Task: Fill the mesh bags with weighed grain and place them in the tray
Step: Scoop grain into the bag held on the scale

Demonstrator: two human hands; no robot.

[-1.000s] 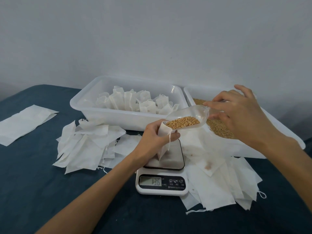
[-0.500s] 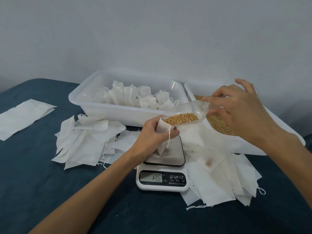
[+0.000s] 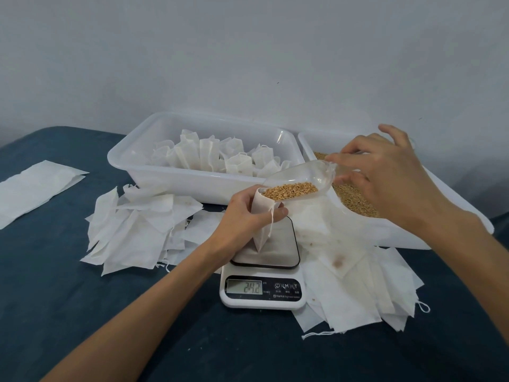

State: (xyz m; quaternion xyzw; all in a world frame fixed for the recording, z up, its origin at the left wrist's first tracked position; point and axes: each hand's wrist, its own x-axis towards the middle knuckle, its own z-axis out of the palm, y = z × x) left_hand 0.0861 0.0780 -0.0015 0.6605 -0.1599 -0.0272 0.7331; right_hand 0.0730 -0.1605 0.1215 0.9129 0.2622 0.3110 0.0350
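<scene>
My left hand [image 3: 246,213] grips a white mesh bag [image 3: 261,230] by its mouth, its tip resting on the steel plate of the kitchen scale [image 3: 263,282], which reads 24.2. My right hand [image 3: 385,177] pinches the handle of a clear plastic scoop [image 3: 303,177] loaded with golden grain [image 3: 290,190]; the scoop's lip sits at the bag's mouth. Behind the scale, a white tray [image 3: 170,177] holds several filled bags [image 3: 209,158] standing upright. A second white tray [image 3: 440,216] on the right holds loose grain [image 3: 355,201].
Piles of flat empty bags lie left of the scale [image 3: 135,230] and right of it [image 3: 358,288]. A separate flat stack of bags [image 3: 35,188] lies at the far left. Everything rests on a dark blue cloth [image 3: 82,312]. A pale wall stands close behind the trays.
The scale reading rose from 13.6 to 24.2. Both hands, the bag and the scoop hold about the same pose; the camera view shifted slightly.
</scene>
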